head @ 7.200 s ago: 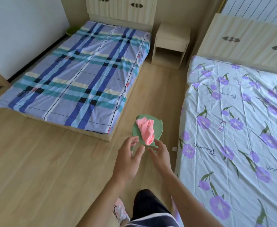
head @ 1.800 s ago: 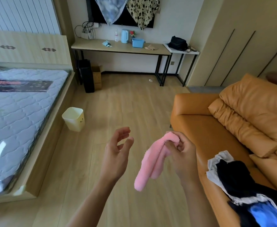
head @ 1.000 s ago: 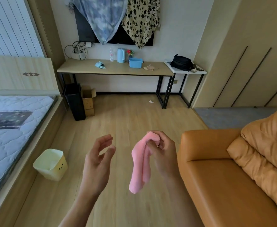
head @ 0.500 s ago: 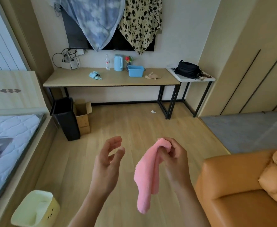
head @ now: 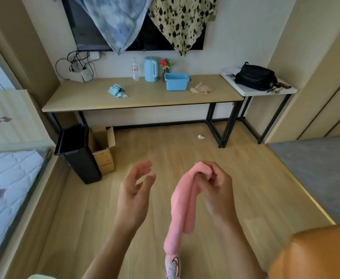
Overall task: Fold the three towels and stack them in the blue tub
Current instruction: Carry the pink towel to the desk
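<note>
Pink fluffy towel (head: 182,206) hangs from the right hand (head: 215,190), pinched at its top edge. The left hand (head: 133,195) is beside it, loose-fingered, holding nothing. On the long wooden desk (head: 145,97) beyond stands the blue plastic tub (head: 176,81), between a crumpled light-blue towel (head: 116,91) and a beige towel (head: 201,89).

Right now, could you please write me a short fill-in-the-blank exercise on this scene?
The right hand pinches a ____ towel.
The left hand holds ____.
The tub on the table is ____ in colour.
The black bag lies on the ____ side table.
Missing words: pink; nothing; blue; white.
</note>
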Tool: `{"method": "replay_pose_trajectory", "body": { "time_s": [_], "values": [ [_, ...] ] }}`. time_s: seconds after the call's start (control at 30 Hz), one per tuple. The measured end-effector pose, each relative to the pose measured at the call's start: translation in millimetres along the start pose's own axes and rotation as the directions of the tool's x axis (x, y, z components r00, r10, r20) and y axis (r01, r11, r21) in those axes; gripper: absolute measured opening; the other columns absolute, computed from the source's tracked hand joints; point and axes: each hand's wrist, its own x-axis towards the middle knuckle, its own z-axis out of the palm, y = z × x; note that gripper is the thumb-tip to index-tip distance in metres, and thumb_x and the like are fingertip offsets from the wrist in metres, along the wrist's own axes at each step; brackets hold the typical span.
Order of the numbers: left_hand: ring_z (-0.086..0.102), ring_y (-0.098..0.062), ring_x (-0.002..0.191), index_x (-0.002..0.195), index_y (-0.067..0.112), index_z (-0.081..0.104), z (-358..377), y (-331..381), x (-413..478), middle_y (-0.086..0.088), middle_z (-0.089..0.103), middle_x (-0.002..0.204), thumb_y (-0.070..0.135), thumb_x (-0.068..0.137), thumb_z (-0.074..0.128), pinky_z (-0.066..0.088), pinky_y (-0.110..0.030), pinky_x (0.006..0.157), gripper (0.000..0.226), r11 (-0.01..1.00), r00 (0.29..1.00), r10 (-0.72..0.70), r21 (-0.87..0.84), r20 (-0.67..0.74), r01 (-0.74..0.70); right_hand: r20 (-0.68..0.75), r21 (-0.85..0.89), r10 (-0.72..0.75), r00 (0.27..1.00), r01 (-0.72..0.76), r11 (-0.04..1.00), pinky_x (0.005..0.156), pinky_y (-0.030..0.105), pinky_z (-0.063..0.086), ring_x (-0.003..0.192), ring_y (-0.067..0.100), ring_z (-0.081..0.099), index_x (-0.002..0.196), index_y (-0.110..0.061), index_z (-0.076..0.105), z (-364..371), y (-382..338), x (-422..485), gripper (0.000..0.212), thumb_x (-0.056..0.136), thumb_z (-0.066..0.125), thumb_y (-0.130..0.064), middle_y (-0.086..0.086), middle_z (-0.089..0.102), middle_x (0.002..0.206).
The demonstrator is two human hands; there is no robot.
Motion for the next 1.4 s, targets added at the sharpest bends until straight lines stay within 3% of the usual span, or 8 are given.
{"method": "replay_pose_trajectory", "body": {
  "time_s": [0.23,0.57,0.7,1.03,1.17,1.4],
  "values": [
    [0.058,0.003,0.115,0.123,0.032,0.058,33.8,-3.6,150.6,0.019,0.064,0.119,0.037,0.092,0.054,0.047,-0.019,0.088,0.031,0.999,0.997,0.032,0.026,-0.068,-0.031,0.118,0.003,-0.007,0.993,0.007,1.000,0.078,0.046,0.055,0.086,0.024,0.069,0.095,-0.024,0.072,36.0,13.8,161.7,0.024,0.089,0.059,-0.005,0.001,0.073,0.088],
    [0.060,0.004,0.112,0.121,0.027,0.060,70.6,-49.5,342.4,0.020,0.066,0.116,0.032,0.094,0.056,0.046,-0.007,0.085,0.028,1.000,0.993,-0.015,0.000,-0.115,0.015,0.151,0.011,-0.020,0.988,0.019,1.000,0.080,0.033,0.055,0.091,0.019,0.071,0.100,-0.021,0.072,83.7,46.4,352.2,0.027,0.090,0.060,0.000,0.001,0.075,0.094],
    [0.059,0.005,0.111,0.122,0.024,0.061,85.4,-73.6,427.9,0.017,0.065,0.118,0.024,0.098,0.058,0.045,-0.003,0.082,0.025,1.000,0.994,-0.011,-0.017,-0.105,0.009,0.139,-0.016,0.001,0.990,0.001,1.000,0.083,0.035,0.054,0.094,0.020,0.071,0.101,-0.022,0.073,104.6,68.2,424.4,0.026,0.089,0.060,-0.002,0.000,0.075,0.095],
    [0.061,-0.005,0.116,0.120,0.026,0.062,116.0,-102.6,651.9,0.013,0.067,0.118,0.031,0.092,0.056,0.050,-0.028,0.095,0.029,0.996,0.999,-0.013,-0.085,0.032,0.016,0.088,-0.077,0.034,0.996,-0.027,0.997,0.080,0.032,0.055,0.088,0.016,0.071,0.094,-0.021,0.071,163.1,95.5,620.7,0.030,0.089,0.058,0.005,-0.002,0.075,0.089],
    [0.061,-0.009,0.116,0.119,0.023,0.062,128.8,-116.4,719.1,0.010,0.068,0.119,0.034,0.090,0.055,0.051,-0.035,0.096,0.032,0.997,0.999,-0.021,-0.071,0.049,0.024,0.081,-0.040,0.022,0.996,-0.019,0.999,0.087,0.036,0.056,0.096,0.016,0.071,0.101,-0.021,0.070,182.5,107.3,689.4,0.031,0.087,0.059,0.005,-0.003,0.075,0.096],
    [0.062,-0.011,0.114,0.118,0.022,0.062,146.7,-154.2,844.1,0.006,0.068,0.117,0.031,0.088,0.055,0.053,-0.036,0.092,0.032,0.997,0.997,-0.057,-0.046,-0.060,0.055,0.174,0.034,0.061,0.983,-0.068,0.997,0.081,0.027,0.055,0.096,0.013,0.072,0.108,-0.021,0.067,228.7,150.2,827.7,0.032,0.090,0.061,0.004,-0.004,0.075,0.100]
  ]
}}
